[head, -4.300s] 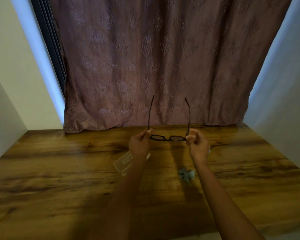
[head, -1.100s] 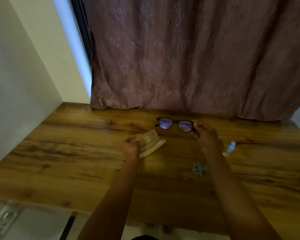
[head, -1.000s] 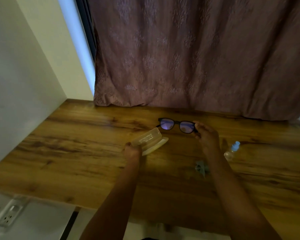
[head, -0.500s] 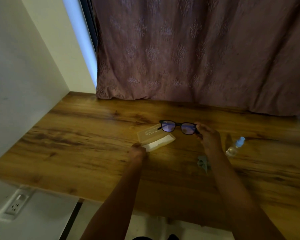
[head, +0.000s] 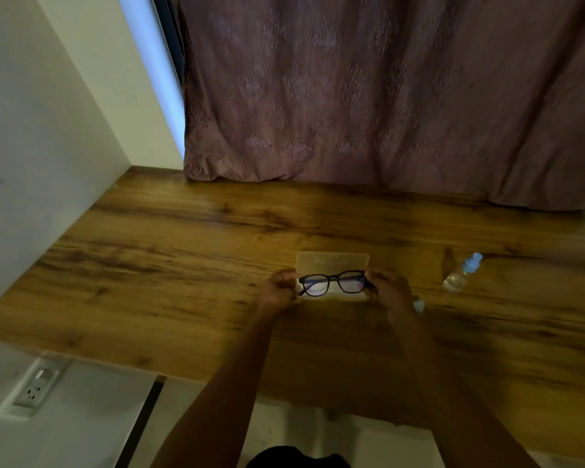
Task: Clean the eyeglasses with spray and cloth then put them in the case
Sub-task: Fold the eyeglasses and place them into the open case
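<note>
The black-framed eyeglasses [head: 333, 282], folded, are held level just over the bottom half of the translucent case [head: 332, 261], which lies open on the wooden table [head: 183, 251] with its lid standing toward the curtain. My left hand [head: 281, 288] pinches the left end of the frame and my right hand [head: 387, 288] pinches the right end. A small clear spray bottle [head: 461, 272] with a pale blue cap lies to the right. Only a corner of the grey-blue cloth [head: 418, 305] shows behind my right wrist.
A mauve patterned curtain [head: 368, 96] hangs along the table's far edge. A white wall [head: 31, 146] closes the left side. A wall socket [head: 34, 388] sits below the table's near-left edge.
The case now lies fully open and square to me. My left hand has left the case and taken the frame's left end; both hands have brought the glasses down over the case.
</note>
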